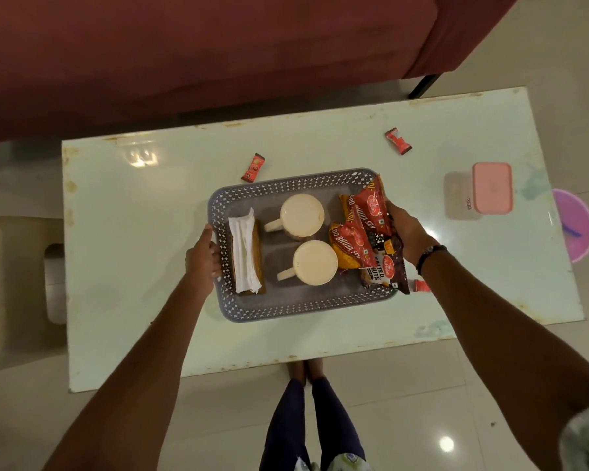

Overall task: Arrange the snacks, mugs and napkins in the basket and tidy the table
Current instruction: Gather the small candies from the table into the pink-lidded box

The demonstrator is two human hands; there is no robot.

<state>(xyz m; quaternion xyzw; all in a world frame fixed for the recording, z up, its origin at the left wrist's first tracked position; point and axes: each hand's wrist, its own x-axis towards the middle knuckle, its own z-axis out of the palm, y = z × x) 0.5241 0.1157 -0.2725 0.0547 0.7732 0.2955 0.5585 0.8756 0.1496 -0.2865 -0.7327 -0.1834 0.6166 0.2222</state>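
Observation:
A grey perforated basket [286, 309] sits in the middle of the pale table [133, 253]. Inside stand two cream mugs, one at the back [302, 215] and one nearer me [315, 262]. White napkins [242, 250] lie on a brown holder along its left side. Red snack packets [368, 212] and a dark salted-nuts packet [386, 266] lean at its right side. My left hand [203, 256] grips the basket's left rim. My right hand [407, 234] holds the snack packets at the right rim.
Small red candy wrappers lie on the table: one behind the basket [253, 167], one at the back right [398, 141], one under my right wrist [421, 286]. A pink-lidded box [492, 188] stands at the right. A maroon sofa [218, 45] is beyond, a purple tub [578, 229] on the floor.

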